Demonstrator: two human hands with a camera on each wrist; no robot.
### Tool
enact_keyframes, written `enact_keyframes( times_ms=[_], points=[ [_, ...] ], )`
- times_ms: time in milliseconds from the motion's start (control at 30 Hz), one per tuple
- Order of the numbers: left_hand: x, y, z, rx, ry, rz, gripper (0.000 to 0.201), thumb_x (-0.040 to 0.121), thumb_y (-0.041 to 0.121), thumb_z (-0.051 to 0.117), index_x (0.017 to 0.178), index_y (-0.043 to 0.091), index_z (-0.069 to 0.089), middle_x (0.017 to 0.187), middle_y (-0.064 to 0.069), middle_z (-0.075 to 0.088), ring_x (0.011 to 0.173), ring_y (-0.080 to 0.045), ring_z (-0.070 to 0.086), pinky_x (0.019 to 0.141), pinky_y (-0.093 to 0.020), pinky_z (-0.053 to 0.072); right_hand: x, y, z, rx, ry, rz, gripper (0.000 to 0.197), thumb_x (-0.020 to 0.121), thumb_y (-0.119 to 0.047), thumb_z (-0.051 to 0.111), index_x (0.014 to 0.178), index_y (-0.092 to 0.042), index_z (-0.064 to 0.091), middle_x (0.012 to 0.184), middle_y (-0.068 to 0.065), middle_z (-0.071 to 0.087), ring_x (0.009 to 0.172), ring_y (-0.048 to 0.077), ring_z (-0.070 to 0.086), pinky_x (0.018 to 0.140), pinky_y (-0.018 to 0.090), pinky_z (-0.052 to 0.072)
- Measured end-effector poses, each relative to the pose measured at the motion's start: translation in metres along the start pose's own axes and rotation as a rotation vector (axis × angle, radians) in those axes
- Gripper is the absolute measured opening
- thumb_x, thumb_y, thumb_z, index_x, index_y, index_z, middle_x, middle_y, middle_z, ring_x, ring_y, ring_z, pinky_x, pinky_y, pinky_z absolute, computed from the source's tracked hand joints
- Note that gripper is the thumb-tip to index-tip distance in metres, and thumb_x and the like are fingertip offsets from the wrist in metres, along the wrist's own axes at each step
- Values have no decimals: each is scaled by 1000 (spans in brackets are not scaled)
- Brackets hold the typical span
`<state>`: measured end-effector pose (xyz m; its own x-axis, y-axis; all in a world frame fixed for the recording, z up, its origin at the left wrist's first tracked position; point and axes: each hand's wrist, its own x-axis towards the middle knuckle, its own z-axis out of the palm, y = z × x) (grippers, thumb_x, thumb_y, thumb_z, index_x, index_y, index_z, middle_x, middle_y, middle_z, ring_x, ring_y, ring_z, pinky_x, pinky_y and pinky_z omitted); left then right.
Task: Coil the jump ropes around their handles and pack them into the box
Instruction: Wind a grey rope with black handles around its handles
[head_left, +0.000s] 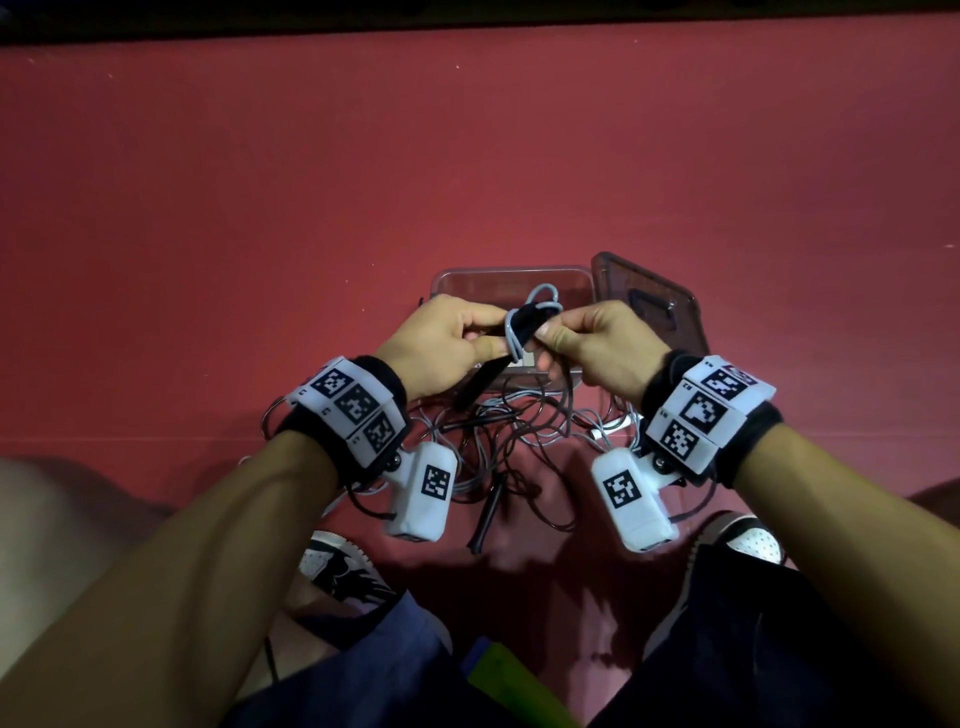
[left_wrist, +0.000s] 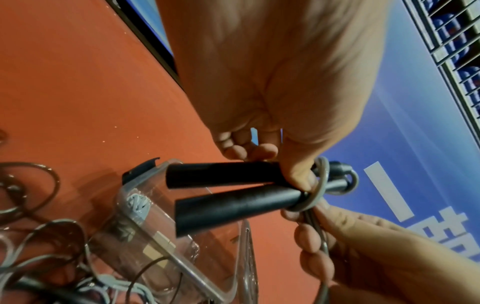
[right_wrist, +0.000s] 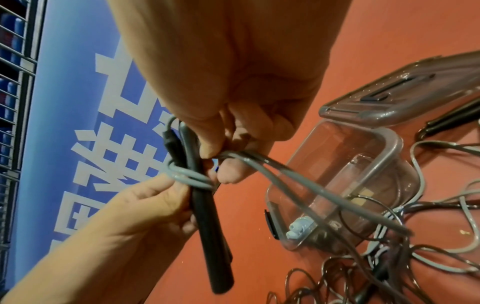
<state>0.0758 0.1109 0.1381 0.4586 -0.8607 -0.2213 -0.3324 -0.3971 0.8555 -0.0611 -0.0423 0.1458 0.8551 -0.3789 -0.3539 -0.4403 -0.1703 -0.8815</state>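
My left hand (head_left: 467, 338) grips two black jump rope handles (left_wrist: 223, 176) side by side above the clear plastic box (head_left: 467, 274). A grey rope (right_wrist: 191, 178) loops a few times around the handles near their cord ends. My right hand (head_left: 563, 340) pinches that grey rope (left_wrist: 310, 197) right beside the wraps, and the rope trails from it down to the floor. The loose handle ends (right_wrist: 215, 257) point down towards me. The box holds a small grey coiled bundle (right_wrist: 298, 226) at one corner.
The box's tinted lid (head_left: 654, 296) lies just right of the box on the red floor. A tangle of grey and dark ropes (head_left: 519, 431) lies between the box and my feet, with another black handle (head_left: 485, 514) in it. My shoes (head_left: 337, 566) are close below.
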Motion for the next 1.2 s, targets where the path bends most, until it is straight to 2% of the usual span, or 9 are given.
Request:
enact_keyframes(
  times_ms=[200,267,367,467,767,900,1000,1133,1200],
  points=[
    [-1,-6,0,-42,139,-51,19,93,20,69,91,37,78,84,-22,72,70,-17,56,75,-38,52,-13,-4,10,18,-132,19,23,100,-5,57,94,15,65,66,9,65,37,-2,50,44,7,36],
    [-1,-6,-1,-49,206,-85,25,93,13,71,91,37,77,86,-7,78,73,-9,65,81,-41,58,-11,-1,13,-21,-195,4,23,99,-6,59,89,14,65,70,12,69,48,3,58,57,16,45],
    [-2,-5,0,32,220,-102,24,92,10,72,105,30,78,58,25,66,54,9,55,68,-15,49,-4,4,15,-241,-202,-82,30,99,-18,61,80,4,67,68,8,70,54,10,59,60,25,47],
    [-4,1,5,213,180,-93,25,91,13,73,107,31,79,51,19,60,46,0,44,56,-16,41,0,5,13,-459,-158,-156,29,95,-28,64,75,-6,68,72,12,70,68,27,64,68,36,53],
    [-1,-4,15,499,-94,-64,14,89,16,72,77,22,72,70,-5,66,76,-27,61,73,-31,50,10,6,4,-412,-98,-130,19,89,-29,72,70,-28,71,68,-8,70,65,5,62,72,28,50],
    [-4,2,16,459,-185,-42,7,91,14,71,92,14,78,65,0,60,64,-15,51,72,-22,31,12,7,1,-306,-19,-163,4,81,-30,81,80,-27,79,76,-7,76,78,11,72,85,37,58],
    [-2,2,8,376,-173,-29,16,90,10,72,81,23,76,55,10,52,55,-4,45,63,-25,36,15,9,-2,-205,44,-145,8,78,-33,83,79,-26,80,77,-6,76,78,10,71,88,41,57],
    [-2,3,1,191,-150,-57,32,90,8,72,113,30,78,90,-3,78,76,-15,65,85,-32,53,15,9,-7,-96,57,-126,11,81,-36,80,80,-24,81,78,0,77,76,16,71,87,47,58],
    [-2,6,0,130,-126,-42,33,91,7,72,116,28,77,83,3,78,67,-7,59,77,-35,52,14,8,-10,-32,53,-129,12,85,-31,77,79,-21,81,80,4,78,73,15,68,86,47,58]
  ],
)
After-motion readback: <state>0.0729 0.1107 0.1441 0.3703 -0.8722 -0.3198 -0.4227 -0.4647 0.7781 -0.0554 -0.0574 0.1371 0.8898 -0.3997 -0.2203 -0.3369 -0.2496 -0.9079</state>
